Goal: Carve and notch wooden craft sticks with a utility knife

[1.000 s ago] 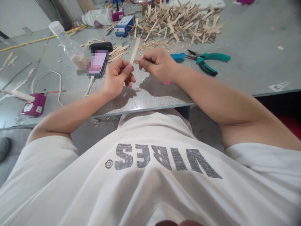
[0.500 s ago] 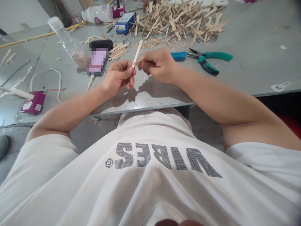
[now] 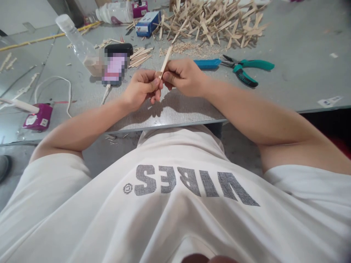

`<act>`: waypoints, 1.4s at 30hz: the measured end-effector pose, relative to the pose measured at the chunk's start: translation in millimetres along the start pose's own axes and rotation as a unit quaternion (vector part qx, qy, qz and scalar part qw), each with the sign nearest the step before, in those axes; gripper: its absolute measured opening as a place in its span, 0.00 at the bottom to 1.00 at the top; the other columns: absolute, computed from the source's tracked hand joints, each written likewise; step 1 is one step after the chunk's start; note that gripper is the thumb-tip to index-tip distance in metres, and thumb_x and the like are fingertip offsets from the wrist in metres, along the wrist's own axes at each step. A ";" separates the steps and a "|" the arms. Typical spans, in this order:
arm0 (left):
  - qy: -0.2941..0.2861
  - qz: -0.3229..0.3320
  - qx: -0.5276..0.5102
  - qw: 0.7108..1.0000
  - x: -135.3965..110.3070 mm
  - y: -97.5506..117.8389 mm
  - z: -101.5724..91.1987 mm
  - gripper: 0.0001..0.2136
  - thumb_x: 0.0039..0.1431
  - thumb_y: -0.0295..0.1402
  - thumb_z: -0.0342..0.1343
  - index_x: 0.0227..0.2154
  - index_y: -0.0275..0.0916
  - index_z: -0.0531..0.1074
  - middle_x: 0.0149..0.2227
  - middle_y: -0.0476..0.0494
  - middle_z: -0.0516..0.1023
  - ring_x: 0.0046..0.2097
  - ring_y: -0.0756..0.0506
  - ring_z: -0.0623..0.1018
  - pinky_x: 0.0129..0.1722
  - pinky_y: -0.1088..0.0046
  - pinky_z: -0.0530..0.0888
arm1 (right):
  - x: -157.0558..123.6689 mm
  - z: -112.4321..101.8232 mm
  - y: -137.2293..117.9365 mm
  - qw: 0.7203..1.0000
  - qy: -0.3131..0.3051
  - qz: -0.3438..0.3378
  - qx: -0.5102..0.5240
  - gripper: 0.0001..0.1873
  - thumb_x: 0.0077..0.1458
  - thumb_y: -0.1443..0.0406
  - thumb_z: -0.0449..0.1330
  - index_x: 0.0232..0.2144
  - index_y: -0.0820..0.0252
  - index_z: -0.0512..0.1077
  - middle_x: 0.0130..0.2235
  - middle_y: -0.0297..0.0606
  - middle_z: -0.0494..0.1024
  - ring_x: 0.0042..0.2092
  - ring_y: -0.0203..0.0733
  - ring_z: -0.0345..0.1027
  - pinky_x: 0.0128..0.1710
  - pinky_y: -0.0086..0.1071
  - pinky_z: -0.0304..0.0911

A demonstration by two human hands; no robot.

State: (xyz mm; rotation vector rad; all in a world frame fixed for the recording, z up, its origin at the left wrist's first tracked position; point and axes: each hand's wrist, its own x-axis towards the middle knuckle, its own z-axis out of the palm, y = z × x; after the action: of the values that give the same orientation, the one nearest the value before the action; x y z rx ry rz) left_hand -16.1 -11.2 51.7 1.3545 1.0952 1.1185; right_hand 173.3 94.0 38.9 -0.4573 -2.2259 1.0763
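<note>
A thin wooden stick [image 3: 166, 61] stands tilted up and to the right between my two hands, above the near part of the grey table [image 3: 287, 73]. My left hand [image 3: 142, 88] pinches its lower end with thumb and fingers closed. My right hand [image 3: 183, 76] is curled right beside it, fingertips pressed on the same lower end of the stick. Whether a second short piece is between the fingers is hidden.
A big pile of glued wooden stick pieces [image 3: 211, 22] lies at the back. Green-handled pliers [image 3: 244, 69] and a blue tool [image 3: 207, 64] lie right of my hands. A phone [image 3: 115, 67], plastic bottle [image 3: 79, 45], loose sticks [image 3: 139, 56], blue box [image 3: 148, 23] and purple device [image 3: 38, 118] with white cable sit left.
The stick has shifted slightly right and up with both hands drawing closer together; my fingertips now meet at its lower end. The view has tipped down a little.
</note>
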 end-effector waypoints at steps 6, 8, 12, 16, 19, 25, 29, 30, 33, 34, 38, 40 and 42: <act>0.053 0.027 0.037 0.998 -0.5 -3.6 -0.8 0.18 0.82 0.26 0.57 0.30 0.40 0.74 0.22 0.52 0.75 0.21 0.51 0.76 0.24 0.76 0.71 | 5.8 -8.2 12.2 0.999 0.022 0.011 -0.033 0.26 0.56 0.34 0.63 0.33 0.44 0.78 0.28 0.38 0.78 0.34 0.44 0.70 0.39 0.43 0.62; 0.060 0.028 0.050 0.997 0.3 -4.2 -1.5 0.18 0.81 0.27 0.60 0.29 0.40 0.74 0.21 0.53 0.73 0.19 0.52 0.74 0.22 0.77 0.69 | 7.1 -7.8 14.4 0.999 0.024 0.006 -0.033 0.24 0.54 0.35 0.62 0.31 0.43 0.77 0.27 0.37 0.77 0.33 0.44 0.69 0.39 0.43 0.63; 0.030 0.007 0.042 0.999 2.3 -2.8 0.6 0.22 0.81 0.22 0.56 0.25 0.41 0.72 0.16 0.55 0.68 0.15 0.53 0.67 0.16 0.78 0.62 | 8.1 -3.1 15.1 0.998 -0.001 -0.025 -0.053 0.22 0.57 0.37 0.58 0.29 0.43 0.76 0.26 0.36 0.77 0.32 0.42 0.68 0.38 0.42 0.64; 0.032 0.012 0.043 0.998 3.5 -5.2 2.6 0.20 0.81 0.22 0.57 0.27 0.40 0.73 0.18 0.55 0.70 0.16 0.54 0.69 0.17 0.80 0.64 | 3.4 1.1 6.8 0.998 0.000 -0.019 -0.058 0.28 0.64 0.33 0.59 0.30 0.45 0.76 0.27 0.38 0.76 0.33 0.44 0.70 0.38 0.41 0.67; 0.050 0.045 0.022 0.998 5.4 -12.1 0.3 0.19 0.82 0.24 0.56 0.29 0.41 0.74 0.19 0.55 0.73 0.18 0.53 0.72 0.19 0.80 0.68 | -2.3 -2.2 -3.7 0.990 0.085 -0.061 -0.091 0.28 0.70 0.32 0.61 0.37 0.46 0.75 0.38 0.42 0.82 0.39 0.49 0.75 0.42 0.45 0.74; 0.033 0.133 0.064 0.989 13.0 -29.6 -13.8 0.14 0.76 0.36 0.67 0.31 0.44 0.76 0.21 0.54 0.73 0.20 0.50 0.73 0.20 0.73 0.71 | -6.4 -19.1 -7.7 0.911 0.196 -0.156 -0.327 0.30 0.72 0.36 0.65 0.64 0.41 0.76 0.72 0.46 0.74 0.72 0.61 0.66 0.76 0.53 0.68; 0.069 0.133 0.132 0.980 13.5 -32.8 -14.1 0.17 0.75 0.41 0.71 0.29 0.46 0.76 0.19 0.54 0.73 0.20 0.50 0.69 0.20 0.71 0.70 | -7.5 -15.9 -6.6 0.887 0.206 -0.189 -0.366 0.30 0.71 0.29 0.62 0.58 0.36 0.81 0.72 0.39 0.76 0.75 0.64 0.65 0.79 0.58 0.63; 0.075 0.138 0.149 0.976 12.2 -31.6 -12.3 0.16 0.74 0.38 0.70 0.28 0.46 0.75 0.19 0.53 0.73 0.20 0.50 0.70 0.21 0.72 0.70 | -7.6 -13.0 -7.7 0.890 0.177 -0.204 -0.367 0.30 0.74 0.29 0.58 0.55 0.37 0.83 0.71 0.36 0.78 0.74 0.65 0.66 0.78 0.61 0.62; 0.078 0.158 0.189 0.966 9.2 -27.0 -7.8 0.17 0.73 0.28 0.67 0.26 0.44 0.74 0.19 0.53 0.74 0.19 0.51 0.71 0.21 0.73 0.68 | -7.8 -3.9 -13.8 0.909 0.068 -0.208 -0.355 0.34 0.79 0.31 0.50 0.45 0.42 0.83 0.62 0.35 0.84 0.73 0.65 0.69 0.75 0.69 0.62; 0.080 0.163 0.195 0.964 9.9 -26.2 -8.2 0.18 0.73 0.26 0.66 0.25 0.44 0.74 0.18 0.53 0.74 0.18 0.52 0.70 0.21 0.74 0.67 | -7.9 -2.0 -16.4 0.917 0.039 -0.190 -0.349 0.34 0.79 0.31 0.50 0.42 0.44 0.82 0.58 0.35 0.85 0.73 0.64 0.69 0.75 0.69 0.63; 0.118 0.158 0.201 0.960 22.7 -30.7 -20.2 0.18 0.72 0.30 0.68 0.24 0.45 0.75 0.18 0.53 0.72 0.16 0.51 0.67 0.19 0.72 0.65 | -10.5 -3.8 -26.9 0.928 0.036 -0.145 -0.342 0.32 0.81 0.34 0.49 0.41 0.44 0.80 0.54 0.38 0.85 0.68 0.65 0.72 0.76 0.70 0.58; 0.141 0.156 0.204 0.956 28.4 -34.7 -26.8 0.16 0.70 0.32 0.69 0.25 0.46 0.76 0.18 0.52 0.73 0.17 0.49 0.69 0.20 0.70 0.66 | -11.7 -7.6 -28.9 0.921 0.084 -0.151 -0.350 0.31 0.78 0.32 0.52 0.46 0.43 0.80 0.54 0.42 0.83 0.64 0.67 0.74 0.74 0.69 0.58; 0.155 0.169 0.221 0.948 28.8 -36.7 -29.7 0.14 0.70 0.33 0.70 0.27 0.46 0.77 0.19 0.52 0.73 0.18 0.48 0.71 0.22 0.68 0.68 | -11.2 -9.7 -27.1 0.921 0.110 -0.135 -0.348 0.33 0.73 0.29 0.57 0.47 0.47 0.78 0.48 0.45 0.81 0.56 0.65 0.77 0.71 0.66 0.61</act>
State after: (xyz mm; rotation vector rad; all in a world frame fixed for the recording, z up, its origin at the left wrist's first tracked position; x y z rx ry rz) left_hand -42.4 24.1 18.2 1.8098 1.4394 1.4259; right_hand 187.0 77.0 60.8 -0.5063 -2.3257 0.0548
